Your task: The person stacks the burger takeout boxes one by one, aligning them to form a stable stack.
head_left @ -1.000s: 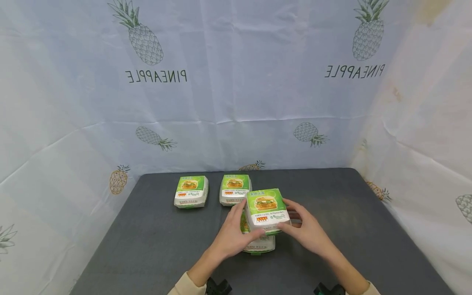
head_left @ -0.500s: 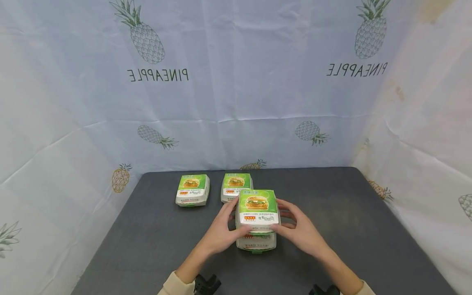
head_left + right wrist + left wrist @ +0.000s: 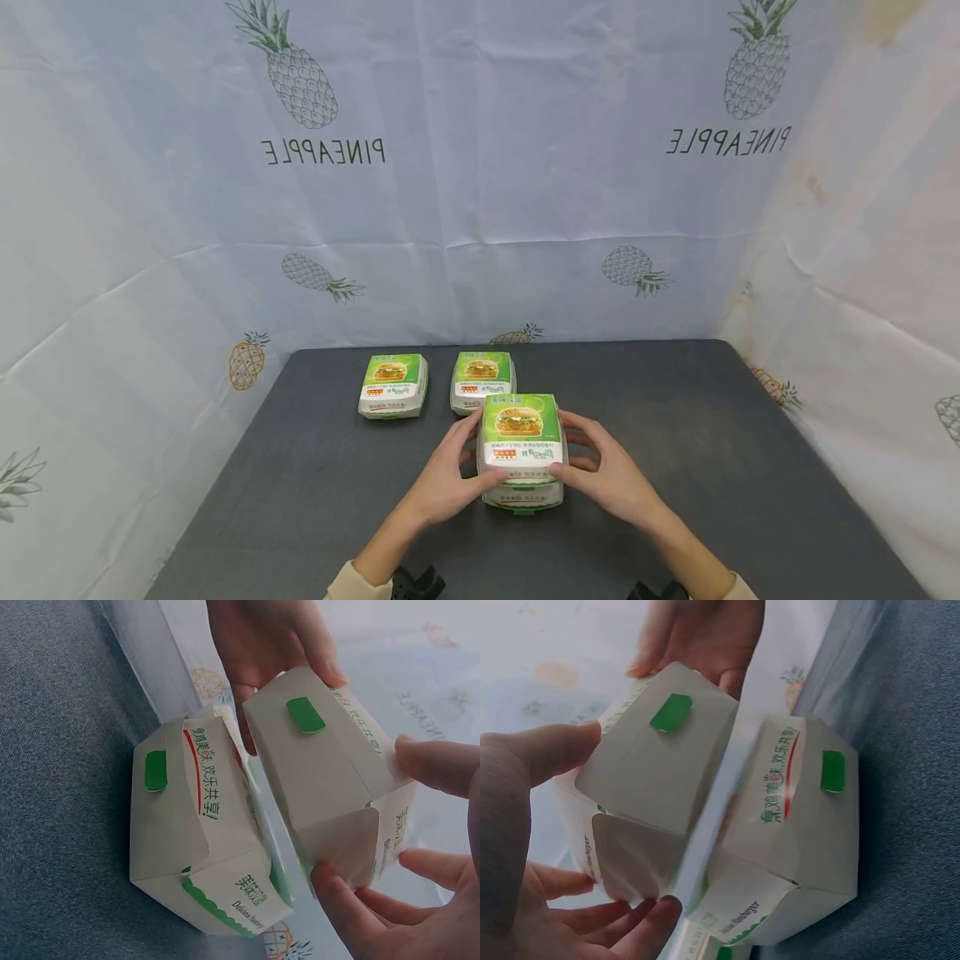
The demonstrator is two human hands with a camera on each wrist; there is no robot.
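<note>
Between my two hands, a green and white burger box (image 3: pixel 522 429) with a burger picture on its lid is held just above a second burger box (image 3: pixel 522 497). My left hand (image 3: pixel 441 479) grips its left side, thumb at the front and fingers along the side. On the opposite side my right hand (image 3: pixel 613 475) holds it the same way. Both wrist views show a narrow gap between the upper box (image 3: pixel 656 750) and the lower box (image 3: pixel 191 825). The lower one stands on the dark table, its lid mostly hidden in the head view.
Two more burger boxes stand toward the back of the dark table (image 3: pixel 300 517): one at the left (image 3: pixel 393 386), another box (image 3: pixel 483 373) just behind the held one. White cloth (image 3: pixel 480 183) with pineapple prints hangs behind the table and along both sides.
Both hands have carried the held box left over the lower box, straightened it, and then lowered it closer. The other boxes have stayed in place.
</note>
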